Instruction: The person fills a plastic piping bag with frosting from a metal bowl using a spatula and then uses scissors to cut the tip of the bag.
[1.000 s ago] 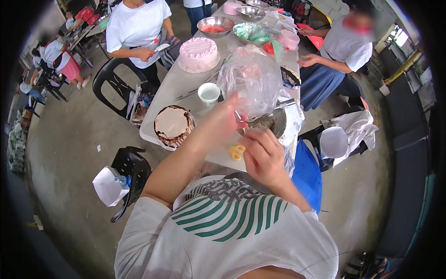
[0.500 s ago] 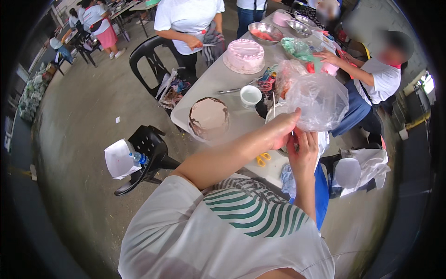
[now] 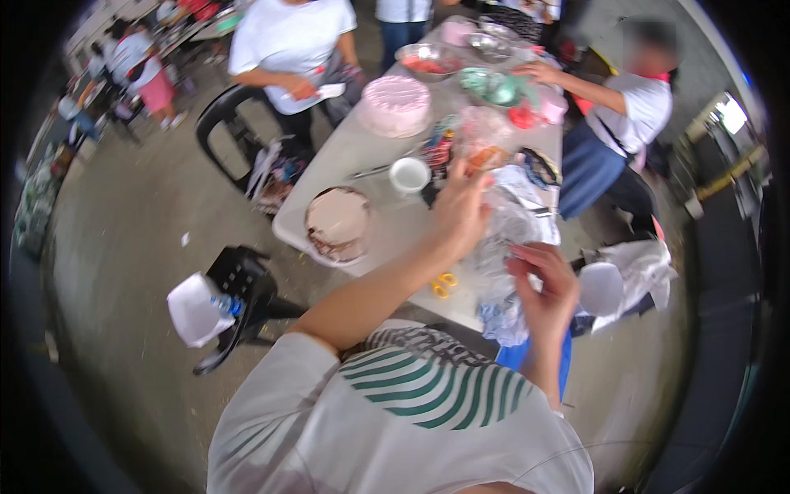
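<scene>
My left hand [image 3: 463, 216] reaches over the table, its fingers curled and blurred near an orange thing [image 3: 487, 158]; what they grip, if anything, cannot be made out. Closer to me, my right hand [image 3: 547, 284] pinches the edge of a clear plastic bag [image 3: 498, 251], which hangs crumpled between both hands above the table edge. Left of my left forearm sits a round cake [image 3: 338, 221] with pale icing and brown patches round its rim. A white bowl [image 3: 409, 175] is just beyond my left hand. Yellow-handled scissors [image 3: 444, 285] lie beneath my forearm.
Farther up the table [image 3: 300, 218] are a pink iced cake [image 3: 396, 107], a metal bowl [image 3: 428, 62] of pink stuff and a green bag [image 3: 492, 86]. Co-workers stand and sit around it. A black chair [image 3: 240, 284] with a white box [image 3: 200, 309] stands left.
The puffed-out plastic bag has come down and collapsed between my hands. My left hand has moved left, away from my right hand. The view has shifted slightly.
</scene>
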Tool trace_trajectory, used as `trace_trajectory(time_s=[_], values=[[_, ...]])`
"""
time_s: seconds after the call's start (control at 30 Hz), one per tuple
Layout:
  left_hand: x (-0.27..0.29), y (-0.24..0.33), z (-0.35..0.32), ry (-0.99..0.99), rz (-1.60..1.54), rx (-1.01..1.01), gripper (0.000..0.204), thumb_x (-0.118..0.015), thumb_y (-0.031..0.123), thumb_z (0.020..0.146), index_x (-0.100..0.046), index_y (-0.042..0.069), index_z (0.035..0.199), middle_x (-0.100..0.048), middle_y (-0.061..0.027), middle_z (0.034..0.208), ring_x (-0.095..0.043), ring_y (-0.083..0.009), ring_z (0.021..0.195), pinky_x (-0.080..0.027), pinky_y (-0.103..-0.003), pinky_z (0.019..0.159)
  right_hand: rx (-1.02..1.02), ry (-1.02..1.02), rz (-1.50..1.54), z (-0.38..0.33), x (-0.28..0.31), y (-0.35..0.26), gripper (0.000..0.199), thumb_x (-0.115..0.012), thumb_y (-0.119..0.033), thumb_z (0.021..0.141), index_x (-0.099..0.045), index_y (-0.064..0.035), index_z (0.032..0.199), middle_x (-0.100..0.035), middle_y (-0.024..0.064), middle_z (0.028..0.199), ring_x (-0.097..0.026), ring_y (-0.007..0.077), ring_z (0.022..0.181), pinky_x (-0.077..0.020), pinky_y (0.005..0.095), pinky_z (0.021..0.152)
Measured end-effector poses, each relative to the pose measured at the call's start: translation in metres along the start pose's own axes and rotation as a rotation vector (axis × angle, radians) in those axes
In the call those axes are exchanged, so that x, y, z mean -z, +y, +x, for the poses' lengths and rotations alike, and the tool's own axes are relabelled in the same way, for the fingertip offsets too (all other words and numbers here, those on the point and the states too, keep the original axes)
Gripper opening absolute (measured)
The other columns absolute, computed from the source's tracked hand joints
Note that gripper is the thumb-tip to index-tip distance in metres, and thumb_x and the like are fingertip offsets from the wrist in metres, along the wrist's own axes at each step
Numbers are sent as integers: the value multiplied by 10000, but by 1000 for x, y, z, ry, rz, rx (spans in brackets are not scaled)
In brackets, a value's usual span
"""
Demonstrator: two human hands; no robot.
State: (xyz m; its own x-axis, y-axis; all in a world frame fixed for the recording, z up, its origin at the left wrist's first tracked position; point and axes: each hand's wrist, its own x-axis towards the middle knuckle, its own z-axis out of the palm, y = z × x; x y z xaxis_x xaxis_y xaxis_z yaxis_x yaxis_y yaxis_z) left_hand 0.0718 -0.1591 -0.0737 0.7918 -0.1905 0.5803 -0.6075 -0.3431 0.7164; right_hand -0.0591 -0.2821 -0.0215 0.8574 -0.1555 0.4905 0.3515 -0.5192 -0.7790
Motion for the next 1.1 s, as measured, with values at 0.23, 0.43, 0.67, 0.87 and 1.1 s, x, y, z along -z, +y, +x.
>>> trace_trajectory(time_s=[0.23,0.43,0.67,0.87,1.1], values=[[-1,11,-8,-87,23,13,307,-633,2,713,-643,20,1019,-588,-142,924,-616,-338,840,-507,-397,705,7,80,-79,17,-45,51,222,-641,81,726,-701,0,924,-684,101,868,-659,156,699,-525,266,625],[3,36,-21,-207,11,-81,514,-637,17,723,-574,39,1233,-565,-131,936,-619,-297,792,-513,-361,657,-259,313,590,1,-53,91,195,-626,91,765,-691,33,940,-695,35,855,-614,69,806,-483,223,685],[8,43,-26,-247,51,-150,672,-686,80,722,-494,161,1360,-494,-109,907,-604,-284,720,-512,-381,613,-491,347,1222,7,-55,84,196,-650,-16,838,-636,-6,1033,-671,98,1010,-663,190,854,-556,319,750],[3,51,-38,-258,132,-423,629,-642,130,792,-449,115,1391,-528,-142,1014,-594,-315,752,-516,-398,649,-489,290,1254,4,-61,99,313,-501,-247,967,-562,-26,1180,-631,112,1065,-625,216,922,-533,362,784],[35,32,-44,228,-353,-51,575,-653,146,859,-384,-11,1343,-527,-86,1080,-511,-171,1007,-433,-323,855,-396,183,1156,21,-66,123,457,-542,-369,909,-574,-14,1194,-641,110,1101,-622,276,986,-519,372,698]])
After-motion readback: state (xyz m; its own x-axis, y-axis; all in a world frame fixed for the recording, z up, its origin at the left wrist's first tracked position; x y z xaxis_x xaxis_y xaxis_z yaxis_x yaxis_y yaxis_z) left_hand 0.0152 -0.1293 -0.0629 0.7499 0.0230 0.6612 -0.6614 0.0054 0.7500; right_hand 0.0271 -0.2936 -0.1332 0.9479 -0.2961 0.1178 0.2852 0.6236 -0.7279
